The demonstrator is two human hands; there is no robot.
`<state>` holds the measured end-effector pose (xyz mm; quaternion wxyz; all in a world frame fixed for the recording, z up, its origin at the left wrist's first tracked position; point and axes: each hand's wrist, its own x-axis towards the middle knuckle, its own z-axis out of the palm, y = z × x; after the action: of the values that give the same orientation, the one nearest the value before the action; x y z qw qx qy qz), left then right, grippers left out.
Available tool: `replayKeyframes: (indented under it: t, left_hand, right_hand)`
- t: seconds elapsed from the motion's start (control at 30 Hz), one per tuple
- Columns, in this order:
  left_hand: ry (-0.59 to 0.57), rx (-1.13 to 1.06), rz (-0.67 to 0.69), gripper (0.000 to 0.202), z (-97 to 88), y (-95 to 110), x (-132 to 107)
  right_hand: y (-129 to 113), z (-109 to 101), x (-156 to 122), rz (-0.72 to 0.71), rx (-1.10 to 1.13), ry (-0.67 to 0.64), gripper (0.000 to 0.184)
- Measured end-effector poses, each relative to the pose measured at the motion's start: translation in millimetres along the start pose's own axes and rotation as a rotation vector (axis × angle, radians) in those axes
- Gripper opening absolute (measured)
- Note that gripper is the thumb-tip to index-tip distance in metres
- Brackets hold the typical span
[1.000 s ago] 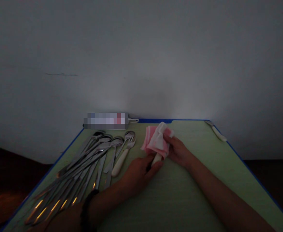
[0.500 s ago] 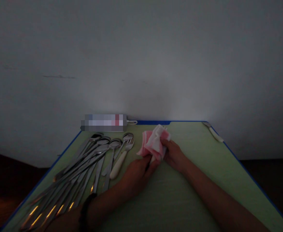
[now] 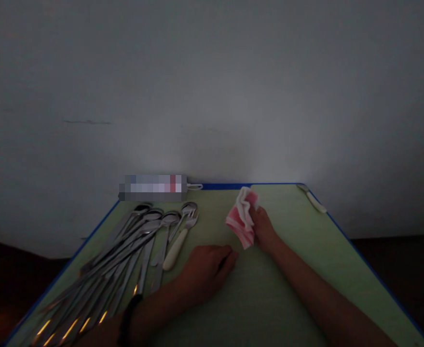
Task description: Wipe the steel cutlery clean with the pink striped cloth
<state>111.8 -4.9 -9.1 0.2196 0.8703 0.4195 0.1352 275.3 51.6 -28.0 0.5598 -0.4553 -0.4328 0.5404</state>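
Observation:
A crumpled pink-and-white cloth [image 3: 246, 217] is gripped in my right hand [image 3: 266, 231], right of the table's middle. Its folds hide most of my right fingertips and anything inside them. My left hand [image 3: 210, 267] is low over the green table, apart from the cloth. Its fingers are curled, thumb and fingertips close together, and nothing shows between them. Just left of that hand lies a fork with a cream handle [image 3: 175, 249]. Beyond the fork, several metal spoons [image 3: 170, 219] and other long cutlery [image 3: 114, 262] overlap in a pile, partly behind my left forearm.
A small knife-like piece with a cream handle [image 3: 316, 201] lies at the far right corner. At the back left edge sits a blurred-out box-shaped object [image 3: 154, 188] with a white loop [image 3: 196, 186]. A grey wall [image 3: 212, 96] rises behind the blue-edged table [image 3: 287, 289].
The cloth has moved slightly right with my right hand and come away from my left hand. A pale handle and tines seen earlier at the cloth are out of sight.

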Motion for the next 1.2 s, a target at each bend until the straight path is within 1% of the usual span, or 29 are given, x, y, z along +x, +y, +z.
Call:
replayKeyframes:
  t: [0.1,0.17,0.27,0.37,0.43,0.47,0.5,0.6,0.7,0.83,0.93,1.03,1.13,1.2]
  left_hand:
    - [-0.012,-0.069,-0.025,0.03,-7.5,6.3,-1.5]
    - [-0.013,-0.124,-0.036,0.027,-18.6,11.3,-1.4]
    - [0.032,-0.176,-0.036,0.028,-44.8,16.0,3.1]
    - [0.205,-0.141,-0.073,0.028,-78.1,16.5,13.8]
    - [0.325,-0.127,-0.104,0.027,-99.9,16.8,22.2]
    - [0.362,-0.132,-0.122,0.027,-109.5,17.8,26.0]
    - [0.383,-0.143,-0.131,0.027,-117.8,19.3,29.3]
    - [0.326,-0.175,-0.127,0.026,-134.3,26.5,34.9]
    - [0.312,-0.175,-0.106,0.023,-140.7,31.6,35.5]
    - [0.295,-0.128,-0.124,0.02,-144.9,29.1,36.1]
    - [0.25,-0.087,-0.125,0.02,-146.7,24.9,39.6]
    - [0.213,-0.076,-0.113,0.019,-144.9,22.6,43.6]
    - [0.241,-0.044,-0.092,0.018,-141.8,21.3,45.9]
    - [0.269,-0.02,-0.079,0.018,-141.0,19.6,46.3]
  right_hand:
    - [-7.6,-2.6,-3.5,-0.028,-0.156,-0.047,0.038]
    - [-16.2,-5.1,-6.2,-0.038,-0.243,-0.098,0.036]
    - [-32.6,-9.7,-9.8,-0.079,-0.286,-0.235,0.03]
    - [-51.9,-11.7,-13.0,-0.144,-0.38,-0.42,0.026]
    - [-66.7,-9.4,-14.8,-0.19,-0.488,-0.511,0.024]
    - [-74.8,-7.1,-15.3,-0.205,-0.54,-0.554,0.023]
    - [-83.3,-4.1,-15.5,-0.218,-0.587,-0.594,0.024]
    - [-108.6,6.6,-13.4,-0.246,-0.686,-0.719,0.024]
    - [-127.5,15.3,-7.9,-0.278,-0.76,-0.764,0.021]
    - [-136.8,21.3,0.0,-0.287,-0.868,-0.755,0.017]
    - [-138.1,22.5,3.4,-0.238,-0.889,-0.736,0.015]
    - [-139.6,21.5,4.8,-0.162,-0.865,-0.759,0.019]
    - [-140.6,19.7,6.8,-0.086,-0.846,-0.774,0.025]
    - [-140.8,18.1,9.2,-0.064,-0.82,-0.752,0.03]
